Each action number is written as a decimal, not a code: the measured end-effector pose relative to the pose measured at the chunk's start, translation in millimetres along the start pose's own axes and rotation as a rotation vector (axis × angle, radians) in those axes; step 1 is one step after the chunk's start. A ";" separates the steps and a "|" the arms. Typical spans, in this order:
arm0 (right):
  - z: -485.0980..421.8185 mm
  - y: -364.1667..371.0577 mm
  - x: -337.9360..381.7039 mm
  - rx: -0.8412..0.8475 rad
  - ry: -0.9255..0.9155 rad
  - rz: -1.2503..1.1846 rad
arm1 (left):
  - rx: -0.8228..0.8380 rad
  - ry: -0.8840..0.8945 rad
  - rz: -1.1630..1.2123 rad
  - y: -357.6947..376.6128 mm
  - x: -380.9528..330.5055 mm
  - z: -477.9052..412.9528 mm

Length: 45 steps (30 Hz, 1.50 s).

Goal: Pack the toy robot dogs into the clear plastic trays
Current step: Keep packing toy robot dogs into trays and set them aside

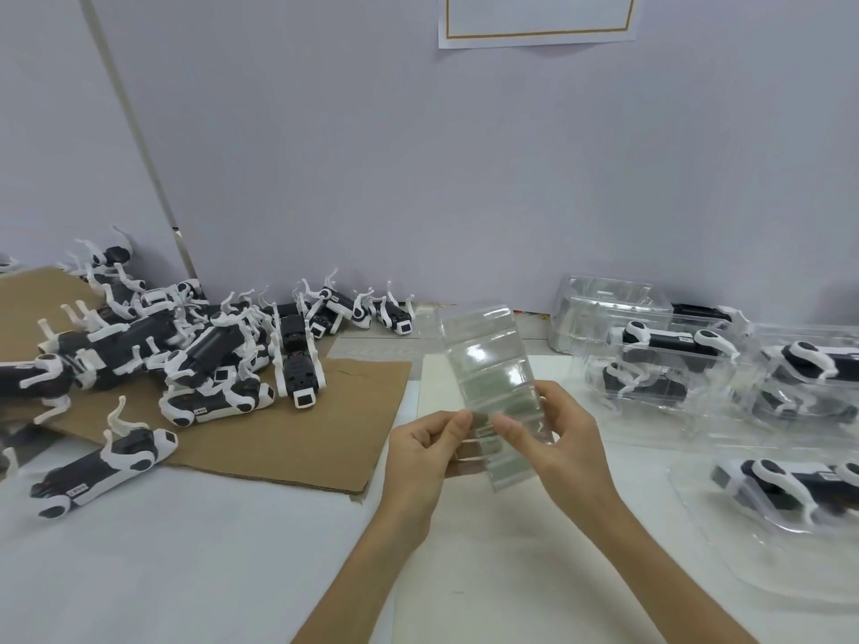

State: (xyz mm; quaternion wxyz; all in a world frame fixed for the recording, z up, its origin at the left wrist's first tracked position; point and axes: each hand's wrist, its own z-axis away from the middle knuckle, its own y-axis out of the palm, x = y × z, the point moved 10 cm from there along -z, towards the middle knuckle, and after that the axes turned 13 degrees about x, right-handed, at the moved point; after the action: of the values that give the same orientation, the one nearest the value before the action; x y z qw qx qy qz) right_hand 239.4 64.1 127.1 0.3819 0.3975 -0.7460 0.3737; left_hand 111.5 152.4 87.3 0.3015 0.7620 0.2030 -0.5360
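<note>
A ribbed clear plastic tray piece (490, 364) is held upright above the table's middle. My left hand (423, 450) pinches its lower left edge and my right hand (558, 439) grips its lower right side. A heap of black-and-white toy robot dogs (186, 346) lies at the left on brown cardboard (279, 434). One loose dog (102, 467) lies nearer me at the left. On the right, clear trays (660, 360) hold packed dogs, and another packed dog (790, 485) sits at the near right.
A grey wall stands close behind the table, with a framed paper sheet (539, 16) pinned high up. Empty clear trays (604, 313) are stacked at the back right. White tabletop (186, 550) lies in front of the cardboard.
</note>
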 end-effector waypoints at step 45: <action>-85.7 31.2 64.3 0.344 -0.231 0.508 | -0.283 -0.196 0.614 -99.5 23.0 5.7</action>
State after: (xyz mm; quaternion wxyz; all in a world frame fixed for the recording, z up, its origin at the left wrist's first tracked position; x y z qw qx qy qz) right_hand 210.1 130.8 211.6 0.1166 0.2970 -0.7856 0.5301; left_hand 52.5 221.4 40.3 0.5693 0.6832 0.0071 -0.4574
